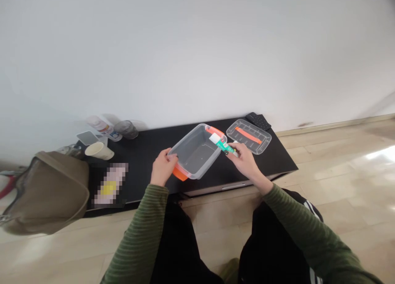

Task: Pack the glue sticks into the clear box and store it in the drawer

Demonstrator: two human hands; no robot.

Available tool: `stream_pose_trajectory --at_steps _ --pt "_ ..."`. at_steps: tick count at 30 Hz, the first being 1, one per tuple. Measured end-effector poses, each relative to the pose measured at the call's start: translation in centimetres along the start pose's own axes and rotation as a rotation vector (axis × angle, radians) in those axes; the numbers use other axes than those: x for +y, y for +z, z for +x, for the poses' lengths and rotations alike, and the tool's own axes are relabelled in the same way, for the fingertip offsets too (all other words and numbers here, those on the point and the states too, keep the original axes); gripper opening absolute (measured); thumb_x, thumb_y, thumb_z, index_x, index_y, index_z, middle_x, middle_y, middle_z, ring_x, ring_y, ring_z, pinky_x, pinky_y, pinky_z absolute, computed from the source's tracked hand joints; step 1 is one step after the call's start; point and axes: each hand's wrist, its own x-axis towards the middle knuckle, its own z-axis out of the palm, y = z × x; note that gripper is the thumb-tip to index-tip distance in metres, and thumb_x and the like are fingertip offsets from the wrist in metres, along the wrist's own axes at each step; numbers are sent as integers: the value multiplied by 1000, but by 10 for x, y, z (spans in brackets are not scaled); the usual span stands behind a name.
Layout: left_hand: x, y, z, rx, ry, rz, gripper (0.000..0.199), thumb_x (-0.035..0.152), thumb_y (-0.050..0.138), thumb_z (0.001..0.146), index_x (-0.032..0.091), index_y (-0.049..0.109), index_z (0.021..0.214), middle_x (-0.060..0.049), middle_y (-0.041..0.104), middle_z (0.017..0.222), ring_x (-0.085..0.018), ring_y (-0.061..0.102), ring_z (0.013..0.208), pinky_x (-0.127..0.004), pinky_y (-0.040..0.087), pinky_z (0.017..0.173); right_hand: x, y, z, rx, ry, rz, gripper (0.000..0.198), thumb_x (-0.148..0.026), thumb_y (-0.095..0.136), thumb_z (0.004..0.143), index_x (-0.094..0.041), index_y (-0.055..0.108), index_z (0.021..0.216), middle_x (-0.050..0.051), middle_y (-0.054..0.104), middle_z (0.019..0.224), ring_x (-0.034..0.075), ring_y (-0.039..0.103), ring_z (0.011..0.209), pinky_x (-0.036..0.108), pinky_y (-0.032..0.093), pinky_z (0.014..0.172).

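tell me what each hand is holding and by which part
Left hand: clear container, by its rim beside the nearer orange latch. Right hand: green tube, by the end away from its white cap.

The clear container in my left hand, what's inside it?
Only walls and bottom show inside the container. The green tube in your right hand covers part of the right rim, hiding what's behind it.

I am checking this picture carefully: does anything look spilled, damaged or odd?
Two things: a brownish mark breaks the plain wall at right, above the baseboard; the pink-and-yellow item at left is pixelated.
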Motion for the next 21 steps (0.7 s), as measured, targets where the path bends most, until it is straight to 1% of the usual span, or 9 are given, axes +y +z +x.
stream_pose_trajectory --at_steps 2,5,7,9,11,14,16,18,21 --pt "3 -1 -11 -41 9 42 44 32 60 78 24 61 121 -6 74 113 -25 67 106 -36 49 95 -14 10 5 -40 -51 -65 30 -31 60 87 -21 68 114 7 70 99 22 58 90 34 47 81" --pt "6 0 -23 -69 2 83 44 34 59 80 26 59 122 -5 73 114 -26 67 106 -36 48 95 -35 28 9 -142 -126 -197 31 -26 60 87 -21 67 117 7 71 105 23 56 97 35 46 85" --pt "9 0 -30 -79 -2 90 44 34 59 80 27 57 124 -5 73 115 -26 67 106 -36 48 95 -46 40 10 -221 -146 -313 30 -26 58 89 -22 67 117 7 71 107 25 55 102 35 47 84" --pt "13 1 -37 -94 -16 104 46 32 58 81 28 55 126 -5 73 116 -27 67 107 -36 49 93 -56 52 11 -299 -131 -449 27 -29 55 91 -20 68 113 10 72 106 27 54 106 35 48 78" --pt "18 2 -43 -111 -31 135 46 33 57 82 28 53 128 -6 72 117 -28 67 109 -37 49 90 -66 64 12 -386 -105 -577 26 -30 53 92 -17 71 104 14 72 102 30 56 108 35 50 75" --pt "24 2 -49 -123 -37 188 45 36 55 84 28 52 128 -7 73 115 -31 67 106 -37 49 84 -80 85 17 -563 -46 -698 24 -28 55 88 -14 74 96 18 73 98 31 62 105 36 52 76" --pt "25 2 -51 -126 -34 197 45 37 55 84 28 51 128 -8 73 114 -31 68 104 -36 49 81 -89 99 23 -696 1 -731 24 -27 62 84 -16 76 99 18 73 103 30 67 101 38 53 77" --pt "25 2 -51 -135 -30 198 45 37 54 85 28 50 128 -8 72 114 -32 68 103 -37 49 80 -95 109 29 -790 23 -752 29 -28 69 78 -17 76 103 18 73 109 31 69 98 39 54 77" --pt "25 2 -49 -158 -32 222 45 36 52 86 27 48 130 -9 72 115 -33 67 104 -38 48 81 -95 118 34 -852 10 -778 33 -26 75 73 -16 76 104 19 73 111 32 70 100 39 55 78"
